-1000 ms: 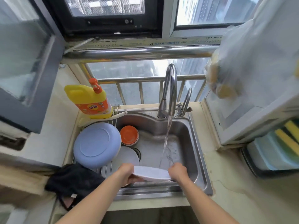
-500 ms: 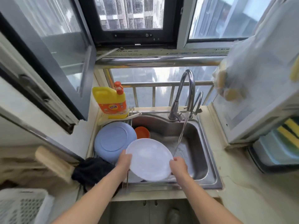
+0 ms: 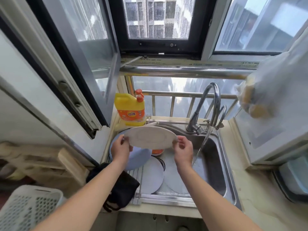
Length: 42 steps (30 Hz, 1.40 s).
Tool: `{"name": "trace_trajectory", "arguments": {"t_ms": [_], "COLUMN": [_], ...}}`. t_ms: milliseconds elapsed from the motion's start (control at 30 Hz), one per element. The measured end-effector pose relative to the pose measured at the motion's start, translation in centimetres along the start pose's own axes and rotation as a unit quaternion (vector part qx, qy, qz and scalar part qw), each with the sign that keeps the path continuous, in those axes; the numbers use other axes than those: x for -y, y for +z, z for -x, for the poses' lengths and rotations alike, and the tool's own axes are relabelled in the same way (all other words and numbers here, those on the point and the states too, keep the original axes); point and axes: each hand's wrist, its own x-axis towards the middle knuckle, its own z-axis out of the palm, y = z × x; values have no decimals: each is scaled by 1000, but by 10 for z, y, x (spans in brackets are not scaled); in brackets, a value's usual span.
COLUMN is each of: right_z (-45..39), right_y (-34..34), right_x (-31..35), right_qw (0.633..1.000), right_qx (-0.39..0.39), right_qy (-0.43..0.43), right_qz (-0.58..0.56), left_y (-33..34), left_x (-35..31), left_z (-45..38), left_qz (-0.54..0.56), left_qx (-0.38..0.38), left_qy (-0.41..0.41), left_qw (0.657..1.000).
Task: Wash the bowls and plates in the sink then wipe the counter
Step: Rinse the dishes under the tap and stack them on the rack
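I hold a white plate up over the left part of the steel sink, its underside turned toward me. My left hand pinches its left rim and my right hand pinches its right rim. Below it a blue plate leans on a wire rack, and an orange bowl peeks out behind. Two more white plates lie in the basin. Water runs from the curved tap to the right of the held plate.
A yellow detergent bottle stands at the sink's back left corner. A black cloth lies on the counter's front left, a white perforated basket lower left. An open window frame juts out at the left; a plastic bag hangs at the right.
I have lifted the white plate out of the water stream, raised it up and to the left, and flipped it so its underside faces me. My view has shifted left.
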Motion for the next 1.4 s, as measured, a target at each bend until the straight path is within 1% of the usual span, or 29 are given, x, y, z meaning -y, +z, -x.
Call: {"name": "trace_trajectory", "arguments": {"t_ms": [33,100,133,167,200,300,367,400,467,533,633,700,767,800,900,1033,1133,1167,1200,1267,1300,1333,1400], "right_z": [0,1,3,5,7,14,17,18,23,27,29,26,22,19,13,5,-2,-4,-6,-11,-13,-14,-17], "right_y": [3,11,15,20,24,37,47,53,61,67,73,78,81,81,79,73,71,71,71,70,68,66,61], "right_x": [2,1,-1,-4,-9,-16,-20,-24,-25,-27,-27,-27,-25,-25,-29,-33,-35,-37,-41,-53,-63,-74,-105], "right_qw": [1000,999,997,996,995,987,978,973,962,952,944,936,926,923,922,933,938,942,947,951,951,948,928], "right_qx": [3,39,61,76,86,148,193,215,259,286,292,303,311,313,312,312,308,299,286,260,252,252,280], "right_qy": [-2,9,16,22,27,60,82,86,81,78,66,28,-5,-5,16,51,57,57,62,87,101,115,137], "right_qz": [-1,-27,-36,-36,-33,-15,-5,4,39,75,137,177,212,223,227,170,149,140,135,141,147,156,207], "left_y": [-2,-9,-13,-18,-22,-34,-39,-42,-45,-43,-34,-27,-20,-17,-5,14,23,27,30,39,45,52,67], "left_x": [-2,-4,-4,-2,2,16,33,40,49,54,59,61,61,61,65,61,55,54,54,58,64,72,90], "left_z": [1,1,0,-2,-4,-13,-24,-27,-32,-34,-35,-34,-33,-32,-29,-24,-21,-18,-14,-3,2,7,17], "left_qz": [74,223,256,259,240,92,-7,-79,-217,-294,-404,-439,-448,-454,-476,-485,-499,-498,-495,-485,-476,-461,-426], "left_qx": [-4,-10,-9,-6,-1,4,22,28,54,101,156,159,144,137,121,101,90,80,64,43,53,83,145], "left_qy": [-34,-99,-119,-134,-138,-87,-70,-58,-45,-32,12,23,42,50,52,44,52,69,103,213,270,315,368], "left_qw": [997,970,959,956,961,992,997,995,974,950,901,884,881,879,869,868,860,861,861,847,835,826,814]}}
